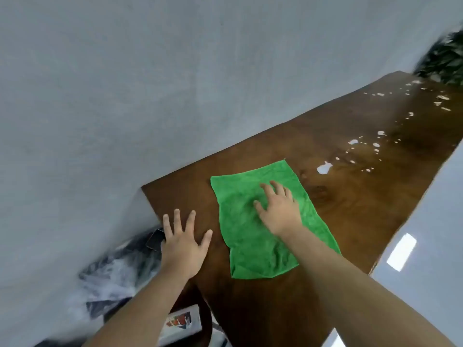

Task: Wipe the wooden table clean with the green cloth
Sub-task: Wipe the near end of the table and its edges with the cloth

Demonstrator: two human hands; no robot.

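Green cloth [238, 234]: bright green, fluffy towel-like pile, roughly rectangular; opened out flat in one layer, lightly puckered around the fingers, far corner drawn to a small point.
Cloth position: on the wooden table [350, 196], toward its near left end, long side running diagonally; near right edge partly hidden by the right forearm.
Wooden table: dark brown, glossy, grain showing; long top stretching away to the upper right.
Spill: white splashes [324, 169] and smaller droplets scattered over the far stretch of the top; largest blotch just beyond the cloth's far right corner, not touching it.
White box [180, 321]: below the table's near left edge, coloured print on its top face; contents not visible, open or closed impossible to tell.
Plastic heap [117, 271]: dark and translucent material on the floor left of the table; too blurred to tell whether bags, or what is inside.
Right hand [278, 209]: palm down on the far right part of the cloth, fingers spread and flat, pressing fabric against wood; nothing pinched.
Left hand [183, 244]: palm down at the table's left edge, fingers fanned wide; just beside the cloth's left side, apart from it.
Cloth against hands: directly beneath the right palm, most of the fabric lying left of and nearer than that palm; between the two hands, a narrow strip of bare wood.
Surroundings: grey wall [125, 96] behind, dark leafy plant [446, 61] at the far end, shiny pale floor [426, 209] on the right.
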